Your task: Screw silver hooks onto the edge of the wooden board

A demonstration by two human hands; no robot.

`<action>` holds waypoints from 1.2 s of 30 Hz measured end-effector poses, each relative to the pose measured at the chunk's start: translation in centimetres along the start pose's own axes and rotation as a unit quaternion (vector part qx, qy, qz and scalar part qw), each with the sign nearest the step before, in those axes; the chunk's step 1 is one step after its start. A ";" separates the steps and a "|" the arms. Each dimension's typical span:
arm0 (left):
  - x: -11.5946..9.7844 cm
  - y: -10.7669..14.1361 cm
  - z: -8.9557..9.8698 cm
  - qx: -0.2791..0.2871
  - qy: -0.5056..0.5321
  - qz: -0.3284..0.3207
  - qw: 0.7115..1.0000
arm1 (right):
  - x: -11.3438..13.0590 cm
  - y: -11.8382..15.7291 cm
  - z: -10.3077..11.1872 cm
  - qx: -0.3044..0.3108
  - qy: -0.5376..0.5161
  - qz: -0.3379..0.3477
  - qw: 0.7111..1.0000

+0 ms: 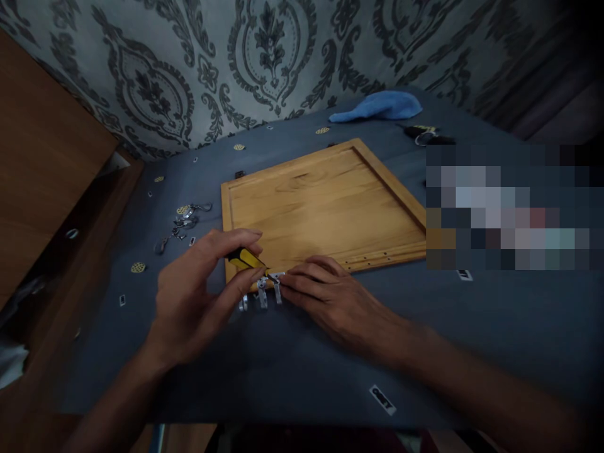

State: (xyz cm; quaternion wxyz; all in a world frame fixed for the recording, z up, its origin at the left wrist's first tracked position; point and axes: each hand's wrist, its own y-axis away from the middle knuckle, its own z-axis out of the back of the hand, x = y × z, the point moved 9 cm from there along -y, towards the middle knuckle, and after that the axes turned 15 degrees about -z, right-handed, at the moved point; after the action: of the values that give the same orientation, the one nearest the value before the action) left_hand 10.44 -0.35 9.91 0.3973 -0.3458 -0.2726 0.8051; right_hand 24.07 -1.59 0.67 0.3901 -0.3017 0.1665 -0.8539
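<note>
A framed wooden panel (311,207) lies flat on the dark blue cloth. At its near left edge are small metal hinges (262,294), which stick out over the cloth. My left hand (202,289) holds a yellow and black screwdriver (248,259) between thumb and fingers, its tip down at the hinge area. My right hand (325,292) rests at the near edge of the panel, its fingertips against the right side of a hinge. Whatever lies under those fingertips is hidden.
Loose metal hinges (182,223) lie left of the panel. A blue cloth (380,107) sits near the patterned wall, with a dark object (429,135) beside it. Wooden furniture (51,157) stands at the left. A pixelated patch covers the right side.
</note>
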 end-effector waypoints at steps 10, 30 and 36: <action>-0.5 -0.2 -0.3 0.027 -0.037 -0.040 0.998 | -0.1 0.2 -0.4 0.019 0.005 -0.004 1.000; -1.2 -0.5 -0.4 0.043 -0.116 -0.061 0.990 | -0.2 0.2 -0.4 0.026 0.011 -0.003 1.000; -1.3 -0.9 -0.2 0.049 -0.123 -0.061 0.989 | 0.0 0.1 -0.1 0.007 0.004 0.006 1.000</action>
State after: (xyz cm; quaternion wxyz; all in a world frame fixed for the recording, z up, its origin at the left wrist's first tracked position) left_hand 11.63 -0.93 10.84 0.4257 -0.2066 -0.3002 0.8282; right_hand 24.08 -1.64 0.52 0.3966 -0.2945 0.1642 -0.8538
